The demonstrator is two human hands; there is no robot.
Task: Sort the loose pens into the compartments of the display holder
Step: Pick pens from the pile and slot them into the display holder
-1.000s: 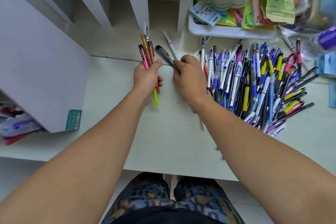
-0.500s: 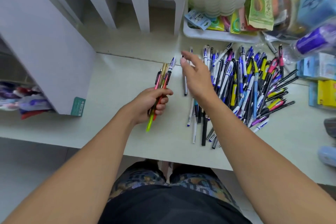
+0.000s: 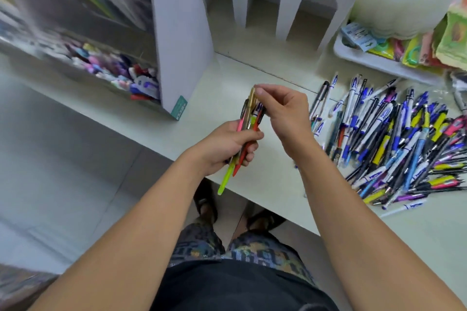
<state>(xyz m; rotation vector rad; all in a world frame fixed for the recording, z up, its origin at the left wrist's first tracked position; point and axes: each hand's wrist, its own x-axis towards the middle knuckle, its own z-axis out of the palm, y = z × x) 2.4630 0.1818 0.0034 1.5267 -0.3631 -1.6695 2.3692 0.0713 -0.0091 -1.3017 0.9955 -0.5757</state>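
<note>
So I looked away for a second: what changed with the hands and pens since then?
The right hand left the loose pen pile and came across to pinch the top of the bundle of pens. The left hand drew that bundle back toward the table's near edge, still gripping it. The pile stayed put.
</note>
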